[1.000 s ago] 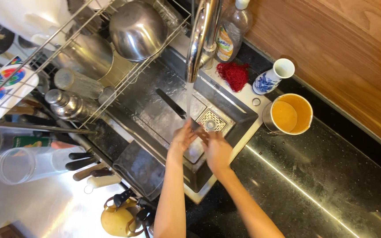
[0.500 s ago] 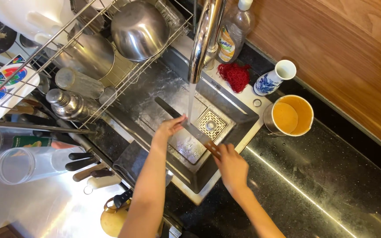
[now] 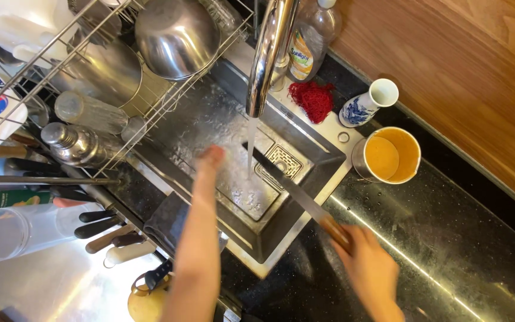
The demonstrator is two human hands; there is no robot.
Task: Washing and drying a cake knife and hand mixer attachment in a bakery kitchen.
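Note:
My right hand (image 3: 362, 259) grips the wooden handle of a long kitchen knife (image 3: 290, 188). The blade slants up and left across the steel sink (image 3: 210, 119), its tip close to the thin stream of water running from the chrome tap (image 3: 266, 53). My left hand (image 3: 210, 164) reaches over the sink's near edge with fingers together and held out above the wet basin floor, just left of the water stream. It holds nothing.
A dish rack (image 3: 90, 77) with a steel bowl (image 3: 177, 36), pots and glasses hangs left of the sink. A soap bottle (image 3: 308, 39), a red scrubber (image 3: 311, 98), a blue-and-white vase (image 3: 368, 101) and an orange cup (image 3: 388, 155) stand on the black counter. Several knives (image 3: 99, 223) lie lower left.
My hands have parted from under the tap. The right hand has drawn back over the counter with the knife; the left has stretched further into the sink.

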